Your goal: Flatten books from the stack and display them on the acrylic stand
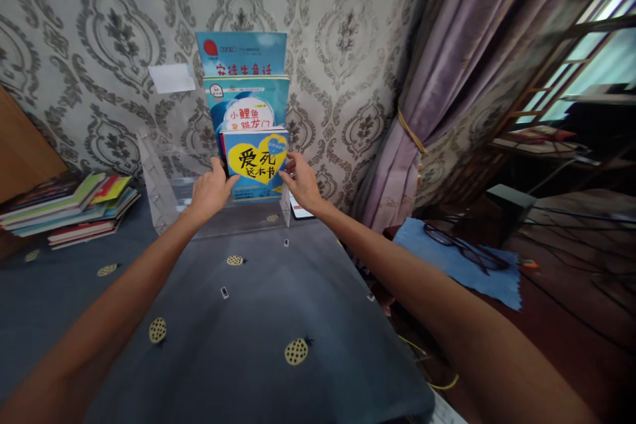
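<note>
A small blue book (pixel 256 189) with a yellow heart on its cover stands upright between my two hands. My left hand (pixel 211 187) grips its left edge, thumb on the front cover. On the opposite edge, my right hand (pixel 302 180) closes with thumb and fingers. The book is at the front tier of a clear acrylic stand (pixel 223 220). Behind it rises a taller blue book with a white patch (pixel 251 89), and behind that a light blue book with red lettering (pixel 248 46). Whether the small book rests on the stand is hard to see.
A stack of books (pixel 94 209) lies at the left of the dark patterned tabletop (pixel 258 305). A phone (pixel 301 210) sits right of the stand. Beyond the table's right edge are eyeglasses (pixel 464 248) on a blue cloth (pixel 417 245), and a tied purple curtain (pixel 427 93).
</note>
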`<state>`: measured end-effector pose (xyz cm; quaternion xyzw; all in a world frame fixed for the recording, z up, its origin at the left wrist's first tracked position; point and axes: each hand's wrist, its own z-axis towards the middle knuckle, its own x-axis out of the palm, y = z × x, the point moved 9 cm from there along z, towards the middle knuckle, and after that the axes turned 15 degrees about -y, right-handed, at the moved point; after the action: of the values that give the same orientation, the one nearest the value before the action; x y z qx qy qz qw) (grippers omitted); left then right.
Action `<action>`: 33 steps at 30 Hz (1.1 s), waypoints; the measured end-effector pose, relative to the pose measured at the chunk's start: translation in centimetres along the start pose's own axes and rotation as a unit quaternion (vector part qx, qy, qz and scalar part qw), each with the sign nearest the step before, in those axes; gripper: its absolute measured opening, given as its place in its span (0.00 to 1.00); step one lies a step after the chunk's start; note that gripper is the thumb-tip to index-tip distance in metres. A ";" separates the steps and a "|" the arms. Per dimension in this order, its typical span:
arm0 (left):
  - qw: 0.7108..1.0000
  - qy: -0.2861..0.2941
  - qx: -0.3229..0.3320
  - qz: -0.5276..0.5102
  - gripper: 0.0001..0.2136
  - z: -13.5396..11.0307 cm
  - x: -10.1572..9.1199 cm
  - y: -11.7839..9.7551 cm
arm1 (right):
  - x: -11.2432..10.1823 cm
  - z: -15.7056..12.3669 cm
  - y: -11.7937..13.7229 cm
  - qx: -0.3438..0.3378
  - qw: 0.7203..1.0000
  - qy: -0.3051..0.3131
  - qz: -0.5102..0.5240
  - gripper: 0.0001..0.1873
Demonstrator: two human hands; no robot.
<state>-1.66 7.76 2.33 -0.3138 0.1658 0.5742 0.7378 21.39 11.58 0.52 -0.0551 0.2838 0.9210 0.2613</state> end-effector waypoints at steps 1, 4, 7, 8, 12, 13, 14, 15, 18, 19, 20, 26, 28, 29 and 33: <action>1.000 0.009 -0.005 -0.007 0.20 0.0 0.2 0.2 | 0.0 -0.1 0.0 -0.004 1.000 -0.002 0.004 0.23; 0.999 0.014 0.002 -0.029 0.18 0.0 0.5 0.3 | 0.1 -0.3 0.1 -0.010 1.000 -0.006 0.006 0.22; 0.999 0.000 0.022 -0.033 0.15 0.0 0.4 0.2 | 0.2 -0.5 0.0 -0.004 1.000 -0.005 0.001 0.23; 0.999 0.001 0.024 -0.031 0.15 0.0 0.4 0.2 | 0.3 -0.6 0.0 -0.002 1.000 -0.005 0.001 0.23; 0.999 0.033 0.017 0.008 0.14 -0.3 0.5 0.1 | 0.4 -0.8 -0.3 0.010 1.000 -0.006 -0.012 0.27; 0.999 0.038 0.017 0.019 0.14 -0.3 0.4 0.1 | 0.5 -0.8 -0.4 0.012 1.000 -0.006 -0.019 0.27; 0.999 0.041 0.018 0.028 0.14 -0.3 0.3 0.0 | 0.5 -0.7 -0.4 0.013 1.000 -0.006 -0.025 0.27; 0.998 0.040 0.022 0.036 0.14 -0.3 0.2 -0.2 | 0.6 -0.7 -0.4 0.012 0.999 -0.006 -0.031 0.27; 0.997 0.038 0.039 0.056 0.13 -0.3 -0.2 -0.8 | 0.7 -0.6 -0.3 0.007 0.998 -0.004 -0.054 0.24; 0.996 0.045 0.042 0.065 0.13 -0.3 -0.2 -1.0 | 0.8 -0.6 -0.3 0.007 0.998 -0.004 -0.064 0.23; 0.995 0.055 0.041 0.074 0.14 -0.4 -0.2 -1.2 | 0.8 -0.6 -0.3 0.008 0.997 -0.005 -0.072 0.21; 0.985 0.119 0.010 0.122 0.16 -0.6 0.0 -1.6 | 0.8 -0.9 0.1 0.010 0.995 -0.014 -0.095 0.16; 0.984 0.127 0.012 0.125 0.16 -0.6 0.0 -1.7 | 0.8 -1.0 0.1 0.011 0.994 -0.020 -0.106 0.14; 0.984 0.129 0.014 0.126 0.16 -0.6 0.0 -1.7 | 0.7 -1.1 0.2 0.011 0.994 -0.023 -0.110 0.14; 0.983 0.133 0.024 0.123 0.16 -0.5 0.1 -1.8 | 0.7 -1.1 0.4 0.009 0.992 -0.031 -0.123 0.15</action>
<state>0.17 7.20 2.38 -0.3466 0.3139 0.6098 0.6399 20.59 11.00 -0.42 -0.0586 0.2745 0.8806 0.3817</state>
